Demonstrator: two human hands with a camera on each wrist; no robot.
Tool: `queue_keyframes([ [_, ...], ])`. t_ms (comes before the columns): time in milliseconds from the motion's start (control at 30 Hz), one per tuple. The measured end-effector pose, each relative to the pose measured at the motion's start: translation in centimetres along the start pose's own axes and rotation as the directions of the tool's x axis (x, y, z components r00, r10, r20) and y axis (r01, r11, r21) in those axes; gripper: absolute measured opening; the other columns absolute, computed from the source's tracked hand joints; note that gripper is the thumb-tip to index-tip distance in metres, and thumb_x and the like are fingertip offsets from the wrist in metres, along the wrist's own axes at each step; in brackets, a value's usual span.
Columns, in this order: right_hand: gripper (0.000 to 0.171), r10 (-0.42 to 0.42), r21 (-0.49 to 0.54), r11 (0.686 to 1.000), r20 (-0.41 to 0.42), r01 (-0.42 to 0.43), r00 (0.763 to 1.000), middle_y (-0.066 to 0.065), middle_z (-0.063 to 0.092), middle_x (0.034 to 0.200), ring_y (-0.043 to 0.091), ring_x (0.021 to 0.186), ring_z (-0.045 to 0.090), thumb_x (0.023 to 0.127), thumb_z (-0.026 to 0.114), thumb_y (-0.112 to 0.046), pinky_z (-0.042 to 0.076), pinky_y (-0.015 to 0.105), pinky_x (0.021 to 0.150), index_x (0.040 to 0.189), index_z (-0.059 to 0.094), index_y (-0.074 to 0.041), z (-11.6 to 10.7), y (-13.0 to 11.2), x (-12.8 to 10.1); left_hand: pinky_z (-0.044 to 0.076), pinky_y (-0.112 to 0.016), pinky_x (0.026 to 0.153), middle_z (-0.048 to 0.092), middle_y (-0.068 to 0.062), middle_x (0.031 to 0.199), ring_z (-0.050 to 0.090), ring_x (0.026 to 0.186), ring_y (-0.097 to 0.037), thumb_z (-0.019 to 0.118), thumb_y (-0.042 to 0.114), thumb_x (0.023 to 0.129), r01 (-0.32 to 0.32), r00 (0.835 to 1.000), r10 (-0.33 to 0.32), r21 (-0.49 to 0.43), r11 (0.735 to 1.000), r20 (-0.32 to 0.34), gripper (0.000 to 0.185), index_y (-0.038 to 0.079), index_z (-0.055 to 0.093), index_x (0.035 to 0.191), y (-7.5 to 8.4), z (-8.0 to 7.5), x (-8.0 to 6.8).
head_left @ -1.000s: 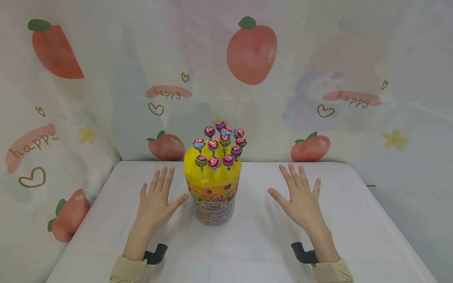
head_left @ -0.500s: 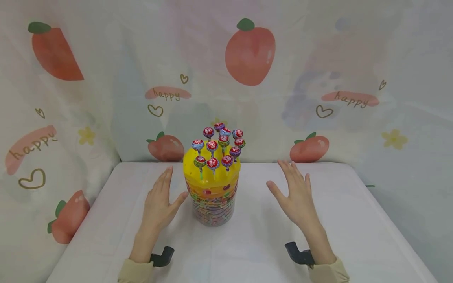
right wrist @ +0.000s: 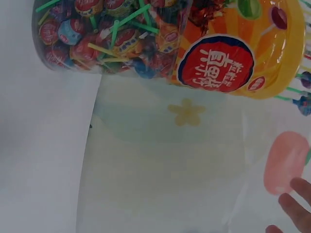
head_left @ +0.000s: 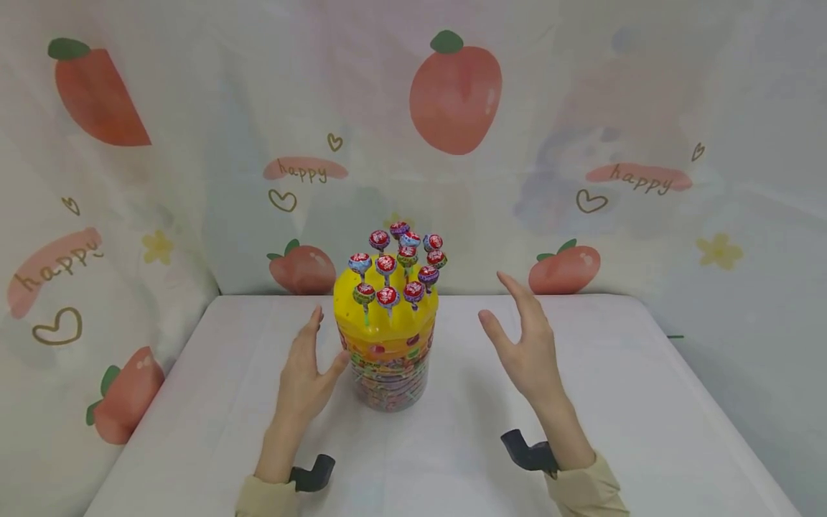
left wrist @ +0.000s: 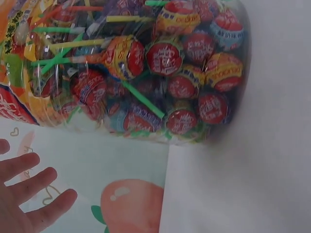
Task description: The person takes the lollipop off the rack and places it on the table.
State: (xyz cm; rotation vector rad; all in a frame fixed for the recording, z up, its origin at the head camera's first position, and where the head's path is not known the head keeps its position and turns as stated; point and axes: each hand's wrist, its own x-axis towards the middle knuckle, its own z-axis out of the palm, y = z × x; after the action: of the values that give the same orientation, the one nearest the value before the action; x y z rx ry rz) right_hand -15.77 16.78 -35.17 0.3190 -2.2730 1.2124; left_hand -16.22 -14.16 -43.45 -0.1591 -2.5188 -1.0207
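A clear plastic jar (head_left: 390, 384) full of wrapped lollipops stands upright on the table, its top covered by a yellow lid (head_left: 381, 327). Several lollipops (head_left: 386, 265) stick up out of that lid on their sticks. Just left of the jar is my left hand (head_left: 302, 380), fingers extended and thumb overlapping the jar's side in the head view. My right hand (head_left: 533, 352) is raised to the right, a gap away from the jar, thumb and fingers apart and holding nothing. In the right wrist view the jar's orange label (right wrist: 216, 63) shows, with several fingertips (right wrist: 294, 208) at the lower right.
The jar stands on a white-covered table (head_left: 413, 467). Behind and beside the table hangs a pale cloth (head_left: 646, 93) printed with red fruit, hearts and the word "happy". Dark curved mounts, such as one by the right wrist (head_left: 530, 452), stick inward from both wrists.
Both hands have moved inward toward the jar and turned, palms now facing it more. Their spread fingers have drawn together in the head view. The jar has stayed in place.
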Motion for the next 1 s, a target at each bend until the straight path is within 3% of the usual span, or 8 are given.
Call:
queue_keyframes([
  [167,0.057,-0.047,0.081,0.995,-0.024,0.049,0.999,0.005,0.051,0.143,0.023,0.136,0.042,0.089,0.066,-0.013,0.029,0.057,0.113,0.142,0.046,-0.017,0.6,-0.9,0.5,0.049,-0.051,0.100,0.044,-0.011,0.149,0.047,0.130,-0.030,0.069,0.037,0.087,-0.019,0.999,0.015,-0.114,0.993,-0.033,0.083,0.024,0.021,0.154,0.0,0.8,-0.3],
  [400,0.059,-0.119,0.102,0.987,-0.029,0.121,0.992,0.006,0.053,0.141,0.022,0.133,0.045,0.086,0.069,-0.011,0.034,0.053,0.111,0.140,0.048,-0.014,1.3,-2.0,1.2,0.052,-0.049,0.096,0.043,-0.008,0.148,0.048,0.129,-0.028,0.068,0.034,0.088,-0.009,0.998,-0.004,-0.193,0.981,-0.064,0.079,0.024,0.024,0.153,0.1,1.9,-0.8],
  [733,0.052,-0.240,0.137,0.960,-0.059,0.246,0.969,0.010,0.060,0.127,0.019,0.118,0.056,0.083,0.071,-0.004,0.043,0.019,0.103,0.132,0.054,-0.009,2.4,-3.9,2.1,0.053,-0.046,0.093,0.045,-0.006,0.146,0.049,0.128,-0.025,0.067,0.028,0.090,0.019,0.996,-0.043,-0.284,0.959,-0.078,0.075,0.023,0.026,0.152,0.1,3.2,-1.1],
  [867,0.049,-0.265,0.181,0.945,-0.062,0.272,0.962,0.010,0.063,0.119,0.019,0.111,0.059,0.083,0.071,-0.001,0.048,0.018,0.097,0.129,0.057,-0.008,2.9,-4.3,2.3,0.054,-0.047,0.091,0.046,-0.008,0.144,0.050,0.126,-0.026,0.067,0.024,0.090,0.002,0.995,-0.034,-0.319,0.948,-0.095,0.072,0.018,0.028,0.151,0.2,3.5,-1.0],
  [1000,0.046,-0.272,0.208,0.937,-0.061,0.279,0.960,0.009,0.064,0.113,0.019,0.107,0.061,0.083,0.070,-0.001,0.054,0.027,0.092,0.127,0.058,-0.007,3.5,-4.5,2.5,0.055,-0.048,0.090,0.047,-0.010,0.141,0.051,0.124,-0.027,0.067,0.020,0.090,-0.020,0.994,-0.018,-0.346,0.938,-0.108,0.071,0.018,0.030,0.150,0.2,3.8,-0.9],
])
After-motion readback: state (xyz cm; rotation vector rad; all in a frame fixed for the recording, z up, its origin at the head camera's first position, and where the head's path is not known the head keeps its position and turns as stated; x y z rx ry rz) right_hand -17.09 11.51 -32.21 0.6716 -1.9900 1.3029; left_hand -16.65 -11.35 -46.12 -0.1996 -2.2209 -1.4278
